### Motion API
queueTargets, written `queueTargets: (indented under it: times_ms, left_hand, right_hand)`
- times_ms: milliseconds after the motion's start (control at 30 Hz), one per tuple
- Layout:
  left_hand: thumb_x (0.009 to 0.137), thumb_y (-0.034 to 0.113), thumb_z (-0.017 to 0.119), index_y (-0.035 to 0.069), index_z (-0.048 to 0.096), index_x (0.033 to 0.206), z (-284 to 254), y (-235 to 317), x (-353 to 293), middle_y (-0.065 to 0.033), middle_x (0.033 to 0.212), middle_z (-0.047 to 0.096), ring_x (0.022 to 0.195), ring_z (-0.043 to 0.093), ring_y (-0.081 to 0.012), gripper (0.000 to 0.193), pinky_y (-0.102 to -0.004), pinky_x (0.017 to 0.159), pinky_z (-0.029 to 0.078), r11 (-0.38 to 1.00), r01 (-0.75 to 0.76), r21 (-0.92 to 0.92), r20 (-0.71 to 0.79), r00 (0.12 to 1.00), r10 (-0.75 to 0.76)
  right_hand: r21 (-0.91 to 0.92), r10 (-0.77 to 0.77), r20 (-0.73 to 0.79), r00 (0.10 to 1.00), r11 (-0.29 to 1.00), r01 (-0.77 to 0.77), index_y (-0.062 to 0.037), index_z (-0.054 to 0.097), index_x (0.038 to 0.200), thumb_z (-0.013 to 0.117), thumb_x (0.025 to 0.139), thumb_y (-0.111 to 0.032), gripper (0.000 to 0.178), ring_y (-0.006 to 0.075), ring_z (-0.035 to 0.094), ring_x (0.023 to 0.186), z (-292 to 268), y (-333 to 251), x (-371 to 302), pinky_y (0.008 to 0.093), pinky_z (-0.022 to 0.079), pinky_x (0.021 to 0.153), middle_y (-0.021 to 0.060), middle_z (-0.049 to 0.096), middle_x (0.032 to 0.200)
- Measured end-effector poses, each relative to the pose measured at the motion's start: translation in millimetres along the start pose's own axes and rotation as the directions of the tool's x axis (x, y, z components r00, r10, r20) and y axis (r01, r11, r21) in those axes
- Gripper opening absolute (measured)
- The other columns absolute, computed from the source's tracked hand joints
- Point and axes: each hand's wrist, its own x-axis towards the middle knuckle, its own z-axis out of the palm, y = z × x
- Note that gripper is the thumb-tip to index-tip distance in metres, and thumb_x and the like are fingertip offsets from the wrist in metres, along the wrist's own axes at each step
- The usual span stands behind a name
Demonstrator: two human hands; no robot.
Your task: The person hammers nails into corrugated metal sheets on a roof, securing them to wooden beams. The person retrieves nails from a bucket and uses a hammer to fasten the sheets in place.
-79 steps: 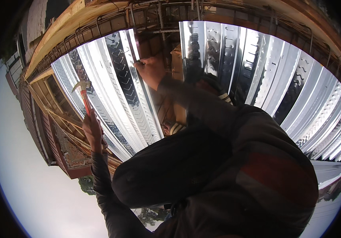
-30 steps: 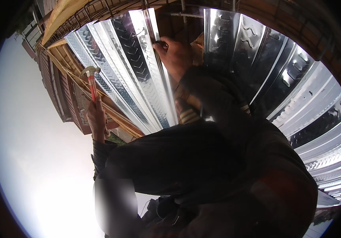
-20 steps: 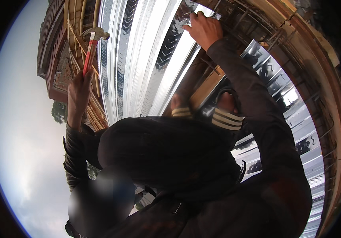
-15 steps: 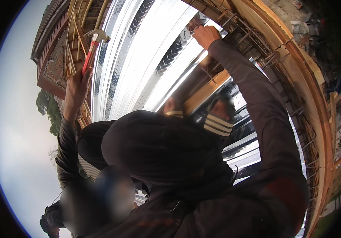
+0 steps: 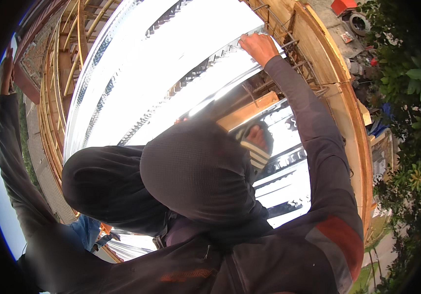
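From where I stand: landmark is the timber edge form (image 5: pixel 359 157) curving down the right side.

Ribbed metal decking sheet (image 5: pixel 171 63) lies left of the edge form, its near end stopping just short of the rebar (image 5: pixel 291 44) that runs along the form's inner side. A second decking sheet (image 5: pixel 286 171) sits closer to the form, with a gap between the two; a timber beam (image 5: pixel 249 110) shows in that gap, left of the form.

Right hand (image 5: pixel 259 48) is on the first sheet near the end facing the form, fingers bent over a rib; reads as a grip. Left hand (image 5: pixel 7 71) is up at the far side from the form, dim and cut by the view's rim; can't tell what it holds, if anything. Sandalled foot (image 5: pixel 256 137) is by the beam, left of the form.

Handling, my guess: thin, light for its length but awkward; stiff along the ribs, floppy across them. Bare shiny face likely slick, cut edges sharp, ribs easy to dent. Best hold: a rib near the end toward the form, fingers off the raw edge, second hold well along.
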Motion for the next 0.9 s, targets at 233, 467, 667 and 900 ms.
queueTargets:
  times_ms: [233,467,667,900]
  left_hand:
    - [0.101,0.047,0.059,0.007,0.06,0.084,150,182,-240,0.0037,0.057,0.047,0.041,0.045,-0.0048,0.044,-0.0252,0.036,0.035,0.768,0.197,-0.609,0.427,0.898,0.109]
    - [0.102,0.04,0.056,-0.003,0.061,0.081,278,236,-333,-0.0048,0.054,0.05,0.039,0.047,-0.0126,0.048,-0.0319,0.037,0.039,0.643,0.22,-0.733,0.544,0.757,0.362]
    - [0.101,0.043,0.057,-0.007,0.063,0.082,336,266,-350,-0.0206,0.056,0.056,0.048,0.058,-0.0345,0.053,-0.0427,0.05,0.045,0.516,-0.045,-0.855,0.314,0.747,0.586]
    - [0.101,0.039,0.057,-0.007,0.063,0.083,340,293,-381,-0.023,0.06,0.058,0.054,0.059,-0.0389,0.05,-0.0459,0.055,0.046,0.562,0.051,-0.826,0.396,0.762,0.513]
  right_hand:
    - [0.127,0.051,0.137,0.989,0.99,-0.068,-0.0088,0.068,0.09,0.058,0.093,-0.024,0.019,0.0346,0.069,0.08,28,-36,-12,0.0459,0.054,0.073,0.0154,0.07,0.083]
    - [0.404,0.133,0.42,0.898,0.858,-0.316,-0.0036,0.071,0.111,0.065,0.097,-0.025,0.027,0.0234,0.07,0.099,-25,-15,-11,0.0375,0.054,0.087,0.0123,0.075,0.102]
    - [0.166,-0.004,0.6,0.8,0.979,-0.12,-0.0031,0.07,0.118,0.058,0.102,-0.014,0.022,0.0249,0.07,0.104,-99,-16,41,0.0389,0.055,0.091,0.0127,0.074,0.109]
    - [0.38,0.206,0.247,0.947,0.878,-0.291,-0.0088,0.076,0.11,0.065,0.092,-0.03,0.03,0.0319,0.07,0.098,-3,-29,25,0.0392,0.053,0.091,0.0148,0.075,0.104]
